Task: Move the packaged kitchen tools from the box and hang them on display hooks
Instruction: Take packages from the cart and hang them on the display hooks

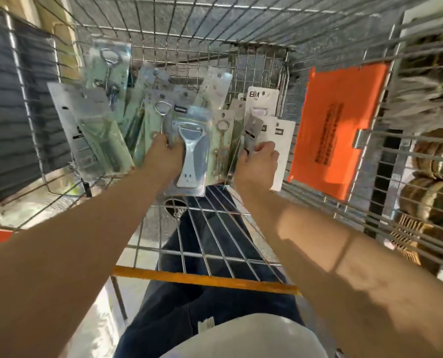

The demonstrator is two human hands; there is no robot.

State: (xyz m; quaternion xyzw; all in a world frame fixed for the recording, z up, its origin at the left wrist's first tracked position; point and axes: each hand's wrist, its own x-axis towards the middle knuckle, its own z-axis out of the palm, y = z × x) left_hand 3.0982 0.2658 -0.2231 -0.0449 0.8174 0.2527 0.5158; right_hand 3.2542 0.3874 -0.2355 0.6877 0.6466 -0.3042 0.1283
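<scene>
Packaged kitchen tools, a loose heap of clear blister packs and white backing cards, stand on end in the far half of a silver wire-mesh cart basket, seen from the head camera looking steeply down. Both bare forearms reach in from the near edge.

The left hand has its fingers curled round the left edge of a clear blister pack holding a pale plastic peeler, which lies on top of the heap in the middle. That pack's long axis runs near to far. The blade end and dark brand label point far, and the handle end points near, toward the person.

The right hand, just to its right, pinches a small grey carded pack with curled fingers. More white cards stand beyond it.

An orange plastic sign hangs on the basket's right wall. No display hooks show here.

The peeler pack looks ready to lift. Its far, label end is probably the end that meets a hook, so it would need tipping upward once clear of the basket.
</scene>
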